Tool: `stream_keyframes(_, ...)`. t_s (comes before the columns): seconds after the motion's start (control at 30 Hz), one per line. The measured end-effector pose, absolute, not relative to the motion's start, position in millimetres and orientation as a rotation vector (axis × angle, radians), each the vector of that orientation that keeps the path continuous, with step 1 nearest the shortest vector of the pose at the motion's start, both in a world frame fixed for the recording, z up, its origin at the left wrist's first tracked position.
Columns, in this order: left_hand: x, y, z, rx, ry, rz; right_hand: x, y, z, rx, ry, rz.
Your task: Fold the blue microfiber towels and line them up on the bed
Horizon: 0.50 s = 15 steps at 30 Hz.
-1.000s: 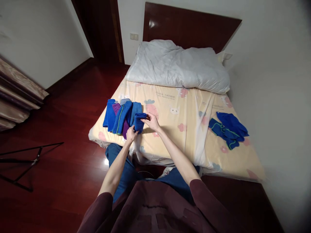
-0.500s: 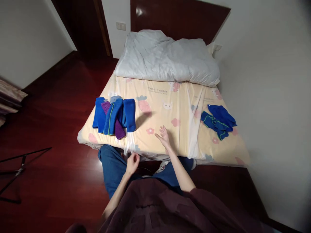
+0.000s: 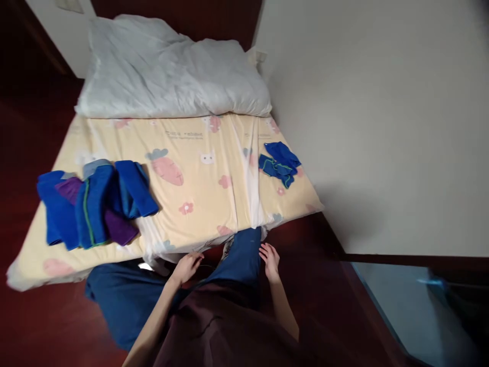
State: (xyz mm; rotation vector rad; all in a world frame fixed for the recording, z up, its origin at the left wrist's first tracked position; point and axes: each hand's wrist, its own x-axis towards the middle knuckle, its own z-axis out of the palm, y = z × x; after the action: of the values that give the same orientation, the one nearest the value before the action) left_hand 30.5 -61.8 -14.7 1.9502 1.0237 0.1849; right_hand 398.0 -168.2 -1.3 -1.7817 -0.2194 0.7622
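My left hand [image 3: 187, 267] hovers over my lap by the front edge of the bed, fingers loosely extended and holding nothing. Beside my right knee, my right hand [image 3: 270, 260] is open with its fingers apart, and no object is in it. On the left part of the bed lies a group of folded cloths, among them a blue cloth with green edging [image 3: 93, 206], a bright blue cloth [image 3: 136, 187] and a purple cloth [image 3: 120, 228]. A smaller crumpled pile of blue cloths [image 3: 280, 163] rests near the right edge, away from both hands.
A yellow patterned sheet [image 3: 206, 188] covers the bed. Across its far end lies a thick white quilt [image 3: 175, 81], below the dark headboard [image 3: 214, 20]. A pale wall [image 3: 374, 127] rises on the right, with a glossy bluish surface [image 3: 405, 306] at lower right.
The view has swung right and come closer to the bed. My right hand has moved off the sheet to beside my right knee. My left hand's fingers have loosened. The cloths lie as before.
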Motion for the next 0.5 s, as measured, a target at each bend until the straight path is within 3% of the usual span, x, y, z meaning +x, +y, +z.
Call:
stream_keyframes(0.33, 0, -113, -14, 1.514, 1.268, 0.257, 488, -19, 10, -1.681, -0.372, 0.539)
stream_keyframes(0.5, -41, -132, -9, 1.109, 1.629, 0.532, 562, 76, 37, -1.816, -0.702, 0.315)
